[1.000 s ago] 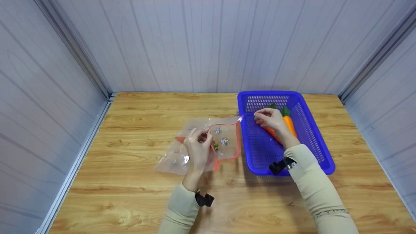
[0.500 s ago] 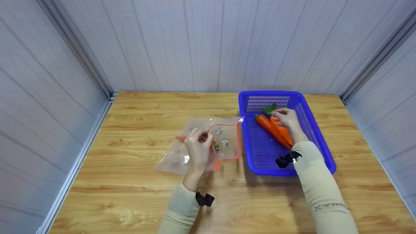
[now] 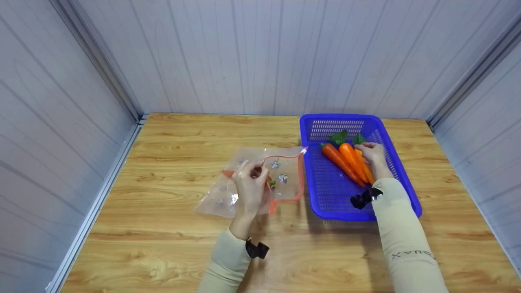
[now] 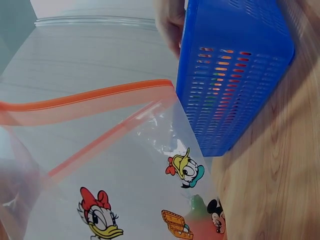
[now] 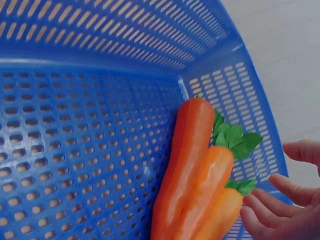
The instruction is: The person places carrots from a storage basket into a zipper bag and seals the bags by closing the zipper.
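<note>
Left hand point(image 3: 249, 183): grip narrow, pinching the edge of one bag point(image 3: 217, 201) on the bench point(image 3: 163, 228). One red, green-topped item point(image 4: 200, 224) lies inside. Right hand point(image 3: 375, 155): grip wide, fingers apart, beside three carrots point(image 3: 355, 160) in one basket point(image 3: 329, 199). The basket stands just right of the bag.

Glossy, see-through plastic bag point(image 4: 135, 187), smooth plastic basket point(image 3: 325, 195), shiny carrots point(image 5: 204, 187), satiny wood-grained tabletop point(image 3: 163, 240).
</note>
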The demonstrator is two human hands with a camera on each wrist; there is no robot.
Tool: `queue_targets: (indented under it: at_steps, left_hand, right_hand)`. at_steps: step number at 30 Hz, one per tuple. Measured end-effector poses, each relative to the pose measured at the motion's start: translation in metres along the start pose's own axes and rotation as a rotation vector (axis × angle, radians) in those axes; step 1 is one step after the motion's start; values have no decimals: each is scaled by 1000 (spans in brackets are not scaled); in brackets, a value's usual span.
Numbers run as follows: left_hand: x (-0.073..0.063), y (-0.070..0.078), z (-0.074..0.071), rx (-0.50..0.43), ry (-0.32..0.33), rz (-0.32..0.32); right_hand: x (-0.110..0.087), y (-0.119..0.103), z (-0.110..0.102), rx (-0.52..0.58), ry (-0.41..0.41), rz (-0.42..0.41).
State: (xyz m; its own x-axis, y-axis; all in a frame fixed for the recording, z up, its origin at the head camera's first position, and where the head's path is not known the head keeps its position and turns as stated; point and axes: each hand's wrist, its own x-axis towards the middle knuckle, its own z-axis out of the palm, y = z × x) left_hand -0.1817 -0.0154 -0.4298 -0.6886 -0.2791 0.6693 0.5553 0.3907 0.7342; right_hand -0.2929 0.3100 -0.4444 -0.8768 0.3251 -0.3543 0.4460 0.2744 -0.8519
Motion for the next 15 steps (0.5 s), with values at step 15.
queue_targets:
  at_steps: [15]
  left_hand:
    - [-1,0,-1,17,4,18]
  right_hand:
    - [15,29,-5,87,104,89]
